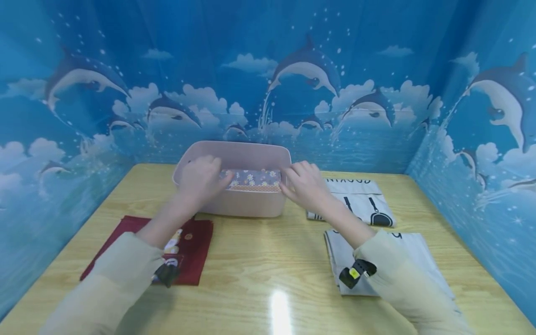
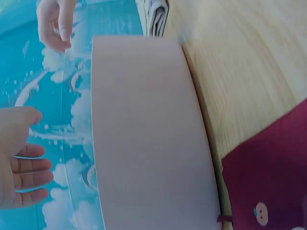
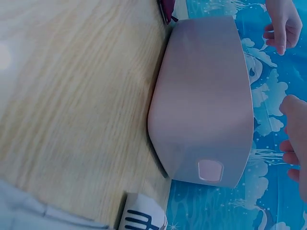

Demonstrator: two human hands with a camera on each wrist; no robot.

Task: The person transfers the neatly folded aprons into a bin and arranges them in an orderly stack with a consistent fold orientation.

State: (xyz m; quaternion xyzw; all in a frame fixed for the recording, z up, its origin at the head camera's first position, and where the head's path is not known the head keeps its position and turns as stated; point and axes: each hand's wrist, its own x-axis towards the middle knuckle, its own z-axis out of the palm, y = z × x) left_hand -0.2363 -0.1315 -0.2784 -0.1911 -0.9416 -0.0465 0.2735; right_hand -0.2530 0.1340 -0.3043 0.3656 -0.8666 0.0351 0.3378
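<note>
A pale pink bin stands at the back of the table, with a folded floral cloth inside it. Over the bin's left side is my left hand, blurred in the head view. Its fingers look spread and relaxed in the left wrist view, holding nothing. My right hand hovers at the bin's right end, fingers loosely bent and nothing between them. In the right wrist view that right hand shows above the bin's rim, apart from it. The floral cloth is hidden from both wrist views.
Dark red folded cloth lies front left, under my left forearm. On the right are a white folded cloth with printed utensils and a pale folded cloth below my right forearm. A blue dolphin-print curtain surrounds the table.
</note>
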